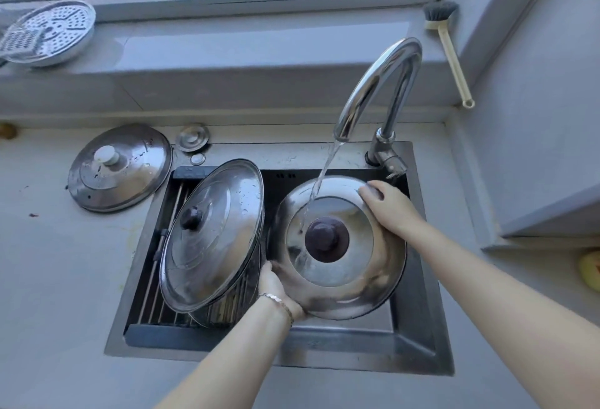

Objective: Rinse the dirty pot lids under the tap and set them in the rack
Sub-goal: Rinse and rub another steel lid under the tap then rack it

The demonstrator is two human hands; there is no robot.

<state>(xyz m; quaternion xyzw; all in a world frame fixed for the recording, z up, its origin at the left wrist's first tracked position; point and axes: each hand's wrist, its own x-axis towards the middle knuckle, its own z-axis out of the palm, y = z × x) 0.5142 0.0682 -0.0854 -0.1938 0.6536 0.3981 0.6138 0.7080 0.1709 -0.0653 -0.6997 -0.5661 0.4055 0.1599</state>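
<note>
I hold the lid (354,282) over the sink (414,327), water from the tap (380,84) hitting beside its knob; left hand (276,291) grips the rim at seven o'clock, fingers tucked under; right hand (389,207) curls over it at one o'clock; second lid (211,239) leans in the rack (154,278) at nine.

Rack (156,282) left in sink (422,311), lid (341,249) right under tap (380,84)

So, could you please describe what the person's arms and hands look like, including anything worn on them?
Both arms are bare as far up as the view reaches, with no sleeves and no gloves. The left hand has a thin chain bracelet of small pale and gold-toned links around the wrist. The right hand shows nothing on its wrist, and no rings can be seen on either hand.
</note>
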